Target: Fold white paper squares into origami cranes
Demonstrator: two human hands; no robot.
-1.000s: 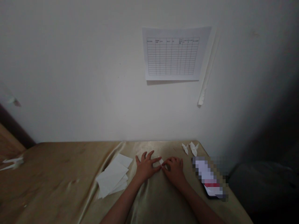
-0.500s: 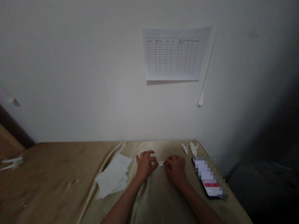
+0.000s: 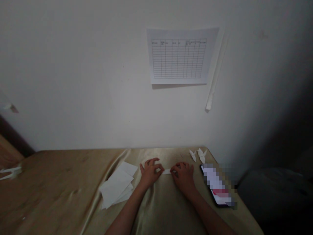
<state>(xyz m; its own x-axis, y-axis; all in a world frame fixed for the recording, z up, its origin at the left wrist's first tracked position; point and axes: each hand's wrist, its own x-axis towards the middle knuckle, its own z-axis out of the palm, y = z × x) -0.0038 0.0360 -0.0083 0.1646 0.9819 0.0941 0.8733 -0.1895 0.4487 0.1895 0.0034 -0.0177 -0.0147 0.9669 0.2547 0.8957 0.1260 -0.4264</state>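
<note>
A small white folded paper strip (image 3: 167, 171) lies on the gold tablecloth between my hands. My left hand (image 3: 151, 172) pinches its left end between thumb and index finger, the other fingers raised and spread. At the right end, my right hand (image 3: 182, 174) closes its thumb and fingers on the paper, covering that end. Left of my left hand is a fanned pile of white paper sheets (image 3: 118, 184). Two small folded paper pieces (image 3: 193, 155) (image 3: 201, 155) rest near the back right corner.
A phone (image 3: 216, 186) with a lit, partly blurred screen lies right of my right hand. Behind the table (image 3: 61, 189) rises a wall with a printed table sheet (image 3: 179, 57). A white object (image 3: 11, 172) is at the far left.
My left hand has shifted slightly left, and more of the paper strip shows between the hands. My right hand has hardly moved. The view has moved a little.
</note>
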